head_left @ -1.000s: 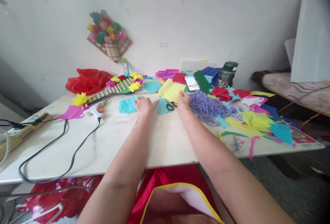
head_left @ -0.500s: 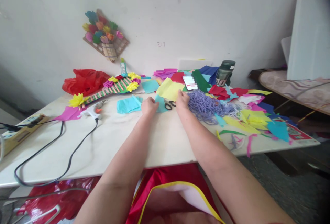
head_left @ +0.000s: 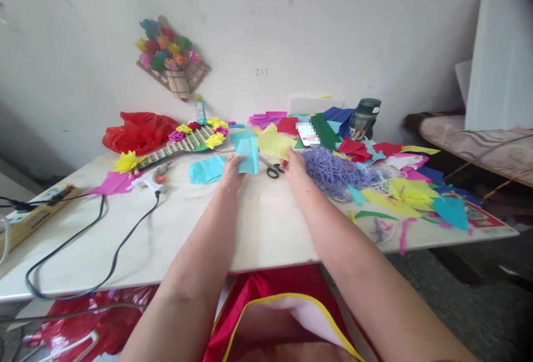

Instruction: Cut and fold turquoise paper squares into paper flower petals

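My left hand [head_left: 233,172] pinches a folded piece of light blue crepe paper [head_left: 249,155], held up above the white table [head_left: 266,223]. A yellow crepe paper sheet [head_left: 272,141] is gripped at its near right edge by my right hand [head_left: 295,163], whose fingers are closed. Black-handled scissors [head_left: 273,172] lie just left of my right fingers, blades pointing away. More light blue crepe paper [head_left: 207,169] rests left of my left hand, and another blue sheet [head_left: 240,137] lies behind it.
A tangle of purple yarn [head_left: 333,170] and coloured paper scraps [head_left: 410,192] cover the right side. To the left are a glue gun [head_left: 147,180] with its cord, a power strip [head_left: 41,206] and a flower-decorated guitar shape [head_left: 179,148]. Behind stand a phone [head_left: 306,133] and a dark bottle [head_left: 365,117].
My left hand has raised the light blue paper off the table and moved slightly left. The yellow sheet has shifted and tilted at my right fingers, uncovering more of the scissors.
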The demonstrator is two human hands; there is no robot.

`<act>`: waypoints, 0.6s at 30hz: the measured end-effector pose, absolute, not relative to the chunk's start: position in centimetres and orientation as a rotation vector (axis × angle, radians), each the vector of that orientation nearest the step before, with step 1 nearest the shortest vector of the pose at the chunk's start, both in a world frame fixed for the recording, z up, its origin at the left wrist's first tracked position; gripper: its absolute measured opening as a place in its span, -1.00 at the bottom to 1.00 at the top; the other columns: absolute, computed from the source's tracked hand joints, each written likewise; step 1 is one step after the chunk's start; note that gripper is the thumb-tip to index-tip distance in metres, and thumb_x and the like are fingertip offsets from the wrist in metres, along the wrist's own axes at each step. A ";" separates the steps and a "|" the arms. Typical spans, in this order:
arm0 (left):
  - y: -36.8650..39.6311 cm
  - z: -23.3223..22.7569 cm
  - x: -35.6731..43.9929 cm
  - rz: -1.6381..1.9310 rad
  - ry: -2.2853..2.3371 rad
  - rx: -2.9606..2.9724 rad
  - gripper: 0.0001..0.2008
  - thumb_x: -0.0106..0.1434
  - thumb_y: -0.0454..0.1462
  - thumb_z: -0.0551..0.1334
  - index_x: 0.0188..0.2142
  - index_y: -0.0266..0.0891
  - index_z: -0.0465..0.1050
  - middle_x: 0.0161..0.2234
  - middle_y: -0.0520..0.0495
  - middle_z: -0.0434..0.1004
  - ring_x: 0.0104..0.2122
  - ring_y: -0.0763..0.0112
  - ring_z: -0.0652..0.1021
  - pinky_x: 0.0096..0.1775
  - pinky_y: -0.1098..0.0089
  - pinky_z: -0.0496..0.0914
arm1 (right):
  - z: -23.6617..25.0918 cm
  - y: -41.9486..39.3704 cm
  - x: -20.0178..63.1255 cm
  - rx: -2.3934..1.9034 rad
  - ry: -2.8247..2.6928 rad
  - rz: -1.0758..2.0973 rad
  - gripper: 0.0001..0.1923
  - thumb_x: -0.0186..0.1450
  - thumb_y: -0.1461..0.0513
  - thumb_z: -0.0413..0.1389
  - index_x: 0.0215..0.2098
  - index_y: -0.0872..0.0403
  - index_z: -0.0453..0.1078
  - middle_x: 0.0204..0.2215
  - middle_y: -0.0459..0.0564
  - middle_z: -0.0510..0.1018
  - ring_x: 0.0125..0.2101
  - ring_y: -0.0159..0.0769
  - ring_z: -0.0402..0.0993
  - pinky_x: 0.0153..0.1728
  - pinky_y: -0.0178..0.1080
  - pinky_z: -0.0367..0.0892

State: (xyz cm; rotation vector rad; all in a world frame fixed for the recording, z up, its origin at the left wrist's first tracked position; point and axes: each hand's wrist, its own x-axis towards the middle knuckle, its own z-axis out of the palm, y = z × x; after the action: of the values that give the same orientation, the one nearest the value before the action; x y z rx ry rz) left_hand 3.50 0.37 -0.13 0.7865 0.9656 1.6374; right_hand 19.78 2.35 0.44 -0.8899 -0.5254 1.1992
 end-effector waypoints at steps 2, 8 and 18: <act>0.5 -0.3 3.5 1.610 0.893 0.786 -0.77 -0.20 -0.30 0.25 -0.53 -0.21 0.19 -0.61 0.11 0.26 -0.61 0.53 0.37 -0.56 0.50 0.25 | 0.4 2.3 19.9 -0.901 -0.547 1.222 -0.83 0.18 0.16 0.06 -0.48 0.10 0.26 -0.75 -0.23 0.32 -0.81 -0.55 0.17 -0.82 -0.47 0.08; 0.3 0.2 3.2 1.754 0.904 0.787 -0.68 -0.24 -0.26 0.29 -0.58 -0.20 0.11 -0.65 0.17 0.17 -0.65 0.58 0.29 -0.59 0.52 0.17 | -0.4 3.0 20.1 -1.148 -0.689 0.994 -0.85 0.16 0.22 0.02 -0.53 0.12 0.29 -0.75 -0.19 0.31 -0.77 -0.48 0.19 -0.78 -0.40 0.09; 0.3 0.6 3.3 1.877 0.795 0.789 -0.66 -0.23 -0.27 0.32 -0.60 -0.22 0.11 -0.66 0.17 0.22 -0.65 0.62 0.30 -0.56 0.54 0.20 | -0.1 1.5 19.7 -1.659 -1.458 0.206 -0.73 0.12 0.11 0.06 -0.30 0.11 0.41 -0.36 0.10 0.49 -0.31 -0.17 0.37 -0.31 -0.20 0.21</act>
State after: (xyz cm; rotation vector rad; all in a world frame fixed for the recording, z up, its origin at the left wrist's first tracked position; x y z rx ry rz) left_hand 3.30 0.34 0.63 0.7887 0.7948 1.8770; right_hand 19.66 1.50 -0.08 -1.6590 -1.4583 0.2064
